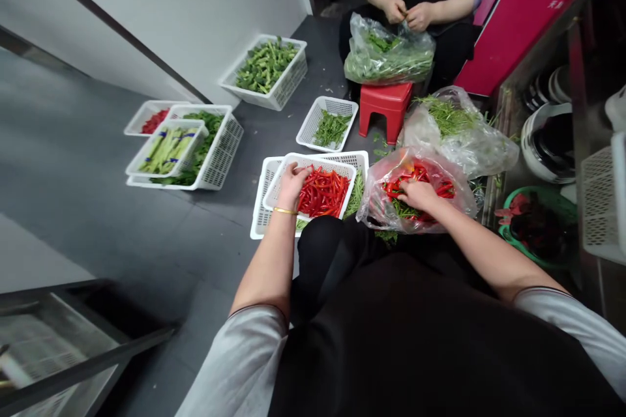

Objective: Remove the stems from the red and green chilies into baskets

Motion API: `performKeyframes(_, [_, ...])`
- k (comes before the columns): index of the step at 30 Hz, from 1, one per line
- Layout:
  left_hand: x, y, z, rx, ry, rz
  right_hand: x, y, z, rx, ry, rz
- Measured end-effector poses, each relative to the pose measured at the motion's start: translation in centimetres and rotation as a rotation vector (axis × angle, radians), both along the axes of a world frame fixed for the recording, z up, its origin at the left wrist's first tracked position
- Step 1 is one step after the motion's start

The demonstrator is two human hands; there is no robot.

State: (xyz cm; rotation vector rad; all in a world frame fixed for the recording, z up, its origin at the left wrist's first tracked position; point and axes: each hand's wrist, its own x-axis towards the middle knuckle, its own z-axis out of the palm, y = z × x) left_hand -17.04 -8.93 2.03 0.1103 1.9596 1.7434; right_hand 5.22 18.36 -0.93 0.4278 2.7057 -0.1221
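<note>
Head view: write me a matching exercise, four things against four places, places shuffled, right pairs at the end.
Things
1. Left hand
2. Right hand
3. Gold bracelet
4. Blue-banded green stalks

Places
A. Around the left wrist
B. In the mouth of a clear plastic bag
C. In a small basket set over a larger basket
D. At the edge of a white basket of red chillies

Pairs: 1-D, 2-B, 3-A, 4-C
</note>
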Motion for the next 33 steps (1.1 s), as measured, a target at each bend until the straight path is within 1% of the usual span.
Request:
performKeyframes(1, [1.1,0.8,0.9,0.019,0.048,-0.017,-0.5,-0.2,-0.3,-0.012,-0.021,0.026])
performKeyframes(2, [2.5,1.7,1.7,0.046,0.084,-0.075,-0.8,-0.1,-0.4,-0.022,-0.029,0.038])
performKeyframes(3, [4.2,2.8,2.3,0.072,0.089,-0.199,-0.9,0.3,-0.4,-0.035,-0.015,0.033])
performKeyframes(4, [6.0,4.1,2.6,0.081,0.068,-0.366,-0.9,1.1,-0.3,-0.052,0.025,0.011])
performKeyframes(5, [7.9,5.5,2.6,0.061,0.021,-0.533,-0.7,1.9,-0.1,-0.077,0.089,-0.020])
performKeyframes(6, [9.7,7.1,2.3,0.018,-0.036,-0.660,-0.4,2.7,0.2,-0.111,0.164,-0.056])
performKeyframes(7, [11.4,8.7,1.7,-0.021,-0.081,-0.728,0.1,3.4,0.5,-0.154,0.240,-0.090])
performKeyframes(8, [12.9,10.4,0.9,-0.046,-0.111,-0.733,0.6,3.7,0.8,-0.207,0.313,-0.118])
performKeyframes(9, [14.1,12.0,0.0,-0.044,-0.134,-0.696,1.2,3.7,1.1,-0.266,0.378,-0.137])
performKeyframes(11, [15.8,14.7,-2.0,0.024,-0.197,-0.565,2.4,2.6,1.4,-0.400,0.483,-0.145])
performKeyframes(13, [16.5,16.1,-3.5,0.075,-0.228,-0.436,3.6,1.0,1.4,-0.552,0.524,-0.127])
performKeyframes(14, [16.7,16.2,-3.9,0.068,-0.230,-0.421,4.1,0.2,1.4,-0.626,0.525,-0.144])
performKeyframes(15, [16.7,16.1,-4.2,0.041,-0.219,-0.451,4.5,-0.3,1.4,-0.703,0.509,-0.195])
performKeyframes(16, [16.7,15.7,-4.3,0.007,-0.196,-0.520,4.8,-0.7,1.3,-0.782,0.472,-0.273])
performKeyframes(18, [16.5,14.6,-3.9,-0.030,-0.125,-0.705,5.1,-0.8,1.3,-0.930,0.374,-0.447])
performKeyframes(20, [16.3,13.5,-3.1,-0.002,-0.070,-0.824,5.2,-0.6,1.3,-1.064,0.312,-0.547])
performKeyframes(21, [16.3,13.2,-2.6,0.020,-0.080,-0.858,5.2,-0.5,1.3,-1.128,0.311,-0.562])
performKeyframes(23, [16.2,12.6,-1.6,0.044,-0.181,-0.918,5.4,-0.5,1.3,-1.270,0.320,-0.546])
performKeyframes(26, [16.0,12.0,-0.7,0.055,-0.393,-1.034,6.1,-0.6,1.4,-1.474,0.199,-0.495])
performKeyframes(27, [15.9,11.9,-0.6,0.056,-0.443,-1.061,6.3,-0.6,1.5,-1.497,0.153,-0.490])
performKeyframes(28, [15.8,11.8,-0.6,0.054,-0.481,-1.076,6.5,-0.6,1.5,-1.485,0.121,-0.493])
performKeyframes(29, [15.8,11.7,-0.7,0.048,-0.504,-1.078,6.6,-0.6,1.5,-1.427,0.114,-0.501])
performKeyframes(30, [15.8,11.6,-0.9,0.038,-0.516,-1.065,6.6,-0.6,1.5,-1.324,0.130,-0.501])
performKeyframes(31, [15.9,11.7,-1.1,0.025,-0.519,-1.041,6.5,-0.7,1.4,-1.182,0.161,-0.487])
performKeyframes(33, [16.3,11.8,-1.7,0.001,-0.534,-0.978,6.0,-1.0,1.2,-0.814,0.233,-0.408])
